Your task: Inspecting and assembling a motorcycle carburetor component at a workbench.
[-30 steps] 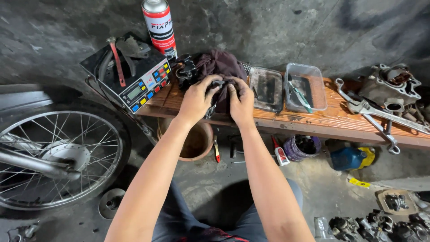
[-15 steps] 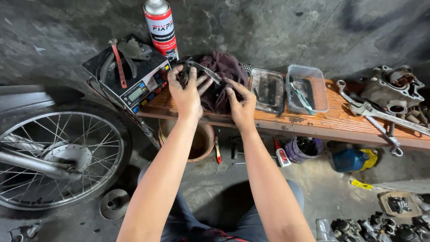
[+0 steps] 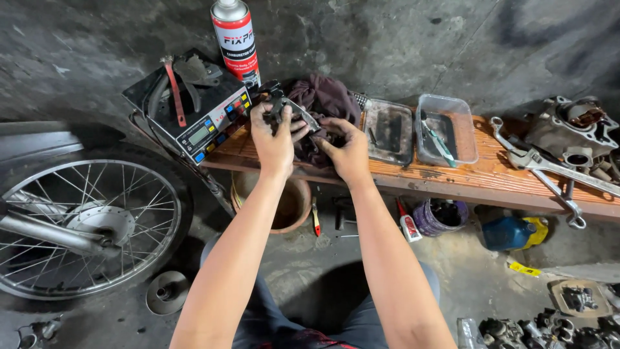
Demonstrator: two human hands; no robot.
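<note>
Left hand: your left hand (image 3: 274, 139) grips a dark, greasy metal part (image 3: 287, 110), fingers wrapped round it, lifted just above the bench.
Right hand: your right hand (image 3: 349, 148) is curled into the dark maroon rag (image 3: 326, 103), holding its near edge.
What changed: a second ago both hands pressed together on the rag-covered bundle — now they have drawn apart and the metal part shows outside the cloth, so it seems to be coming free of its wrapping.
Bench: an orange wooden bench (image 3: 452, 178) runs left to right before you.
Left of the hands: a black battery charger (image 3: 194, 110), with a red-and-white spray can (image 3: 236, 42) behind it.
Right of the hands: two clear plastic trays (image 3: 445, 129), then wrenches (image 3: 549, 168) and an engine casing (image 3: 571, 129).
Floor, far left: a spoked motorcycle wheel (image 3: 84, 226).
</note>
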